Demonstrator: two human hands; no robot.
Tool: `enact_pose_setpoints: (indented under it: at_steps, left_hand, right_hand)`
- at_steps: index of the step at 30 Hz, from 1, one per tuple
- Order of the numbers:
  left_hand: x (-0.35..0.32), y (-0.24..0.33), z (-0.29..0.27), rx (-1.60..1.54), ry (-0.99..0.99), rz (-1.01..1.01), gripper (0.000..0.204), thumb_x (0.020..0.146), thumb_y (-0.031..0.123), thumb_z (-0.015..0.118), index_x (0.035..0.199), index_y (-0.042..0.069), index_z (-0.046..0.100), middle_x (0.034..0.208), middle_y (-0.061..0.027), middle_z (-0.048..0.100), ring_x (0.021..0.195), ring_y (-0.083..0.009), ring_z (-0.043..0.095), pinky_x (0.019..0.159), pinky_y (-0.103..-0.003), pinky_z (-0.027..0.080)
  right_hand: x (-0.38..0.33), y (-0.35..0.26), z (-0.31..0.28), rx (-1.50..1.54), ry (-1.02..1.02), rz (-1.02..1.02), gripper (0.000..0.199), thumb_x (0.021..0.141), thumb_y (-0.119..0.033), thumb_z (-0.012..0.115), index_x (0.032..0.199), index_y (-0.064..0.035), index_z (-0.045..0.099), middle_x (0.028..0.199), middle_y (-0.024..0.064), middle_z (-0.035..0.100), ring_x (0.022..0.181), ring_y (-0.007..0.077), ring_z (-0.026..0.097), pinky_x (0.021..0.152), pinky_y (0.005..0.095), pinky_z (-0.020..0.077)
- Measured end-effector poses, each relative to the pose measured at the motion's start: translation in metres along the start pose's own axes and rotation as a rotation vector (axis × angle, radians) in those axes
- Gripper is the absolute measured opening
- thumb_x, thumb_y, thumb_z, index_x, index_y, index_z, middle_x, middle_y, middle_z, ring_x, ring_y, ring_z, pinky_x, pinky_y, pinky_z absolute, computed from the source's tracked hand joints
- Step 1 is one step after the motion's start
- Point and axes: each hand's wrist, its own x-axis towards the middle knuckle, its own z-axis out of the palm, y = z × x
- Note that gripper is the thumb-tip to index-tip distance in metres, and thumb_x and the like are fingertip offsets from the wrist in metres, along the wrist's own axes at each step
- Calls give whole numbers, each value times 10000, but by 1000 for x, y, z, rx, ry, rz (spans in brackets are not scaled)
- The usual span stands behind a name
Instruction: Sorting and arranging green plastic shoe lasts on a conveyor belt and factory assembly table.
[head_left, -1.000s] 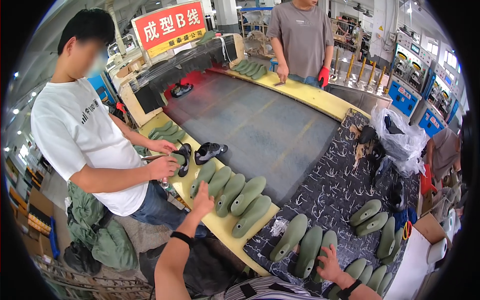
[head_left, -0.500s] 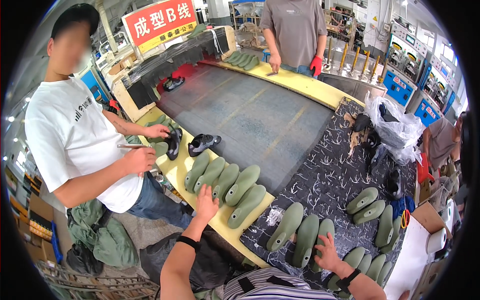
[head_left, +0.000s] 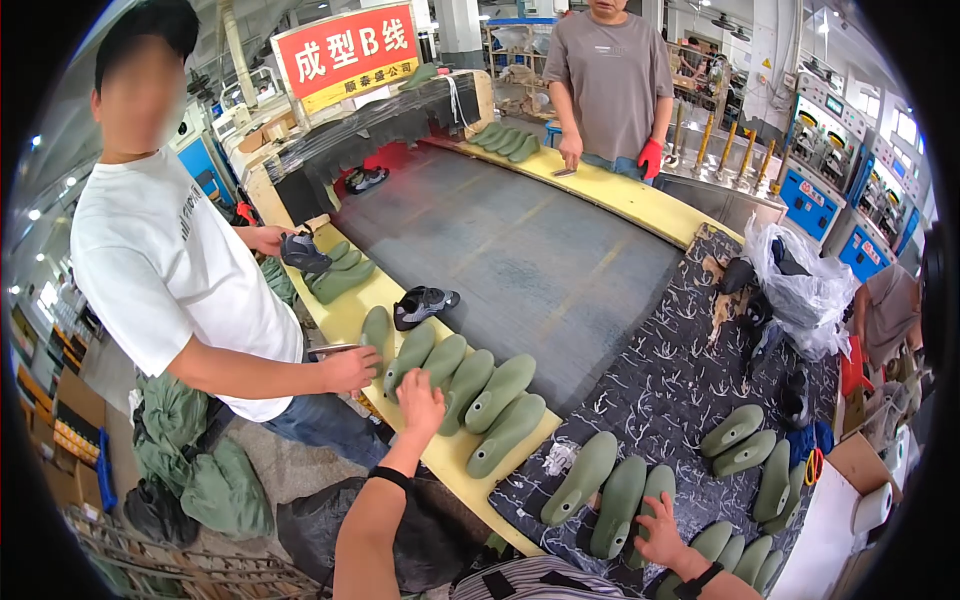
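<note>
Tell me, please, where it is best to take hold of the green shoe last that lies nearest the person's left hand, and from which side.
Take the green shoe last at its rounded near end, beside the left hand. It lies lengthwise, pointing away, with another last close on its right, so a grip from above over that free near end probably fits better than one from the side.

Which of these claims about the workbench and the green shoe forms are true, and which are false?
1. The person's left hand reaches the row of green shoe lasts on the yellow bench edge. True.
2. The right hand rests by lasts on the dark patterned mat. True.
3. The lasts are bright red. False: they are green.
4. A dark shoe lies beside the grey conveyor belt. True.
5. Nobody else stands at the belt. False: a co-worker in a white shirt stands close by.
</note>
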Motion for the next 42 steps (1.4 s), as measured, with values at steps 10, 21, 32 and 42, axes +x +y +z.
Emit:
enact_pose_setpoints:
  at_steps: [10, 21, 32, 42]
  left_hand:
    - [-65, 121, -5, -368, -229, 142, 411, 821, 254, 658, 1135, 3, 570, 1242, -201, 521, 1154, -370, 492, 934, -489, 371]
    - [-85, 162, -7, -271, -527, 286, 530, 806, 190, 611, 1296, 43, 470, 1405, -228, 385, 1287, -378, 387, 1001, -552, 322]
    - [107, -49, -65, 28, -96, -307, 575, 796, 95, 554, 1309, -118, 405, 1379, -308, 395, 1294, -406, 389, 1074, -398, 340]
    - [-98, 135, -22, -530, -427, 91, 516, 859, 324, 643, 1224, -24, 536, 1308, -289, 480, 1187, -439, 477, 995, -458, 393]
  right_hand:
    - [-2, 14, 10, -53, 49, -57, 404, 588, -188, 727, 967, -51, 700, 1351, 219, 415, 1311, 517, 249, 1052, 565, 318]
    - [-2, 8, 4, -12, 49, -21, 411, 598, -201, 718, 982, -56, 694, 1348, 209, 417, 1311, 516, 246, 1059, 566, 313]
    - [-8, 13, 11, 37, 44, -59, 382, 640, -197, 698, 997, -62, 687, 1364, 202, 401, 1327, 508, 222, 1078, 564, 282]
    - [-3, 5, 0, -10, 29, -11, 382, 628, -155, 704, 1001, -72, 680, 1379, 196, 385, 1341, 509, 198, 1022, 578, 348]
